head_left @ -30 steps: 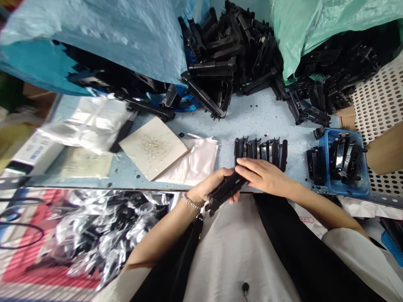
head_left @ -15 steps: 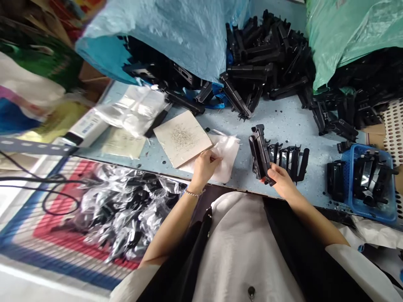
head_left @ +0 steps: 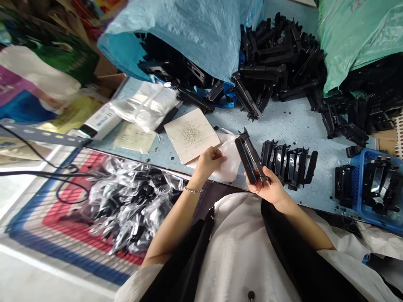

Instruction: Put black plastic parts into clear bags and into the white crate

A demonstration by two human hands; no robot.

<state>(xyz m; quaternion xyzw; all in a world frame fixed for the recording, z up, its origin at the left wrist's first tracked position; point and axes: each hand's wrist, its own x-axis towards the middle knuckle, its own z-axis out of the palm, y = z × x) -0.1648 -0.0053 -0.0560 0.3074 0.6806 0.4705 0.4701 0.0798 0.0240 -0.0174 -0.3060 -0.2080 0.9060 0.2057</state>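
My right hand (head_left: pixel 269 188) is closed round the lower end of a long black plastic part (head_left: pixel 249 158), held tilted above the blue table's near edge (head_left: pixel 292 126). My left hand (head_left: pixel 209 161) pinches the edge of a small clear plastic bag (head_left: pixel 229 161) lying on the table. A row of the same black parts (head_left: pixel 289 161) stands upright just right of the held one. A cardboard square (head_left: pixel 191 135) with a heap of tiny metal pieces lies left of the bag.
Heaps of black parts (head_left: pixel 270 63) spill from a blue sack (head_left: pixel 189 33) and a green sack (head_left: pixel 355 37) at the back. A blue basket (head_left: pixel 371 184) with parts stands at the right. Bagged parts (head_left: pixel 132 201) lie on the floor, left. A white box (head_left: pixel 100 121) lies nearby.
My left hand let go of the black part and went left to the clear bag. My right hand lifted the part upright, then tilted it closer to me.
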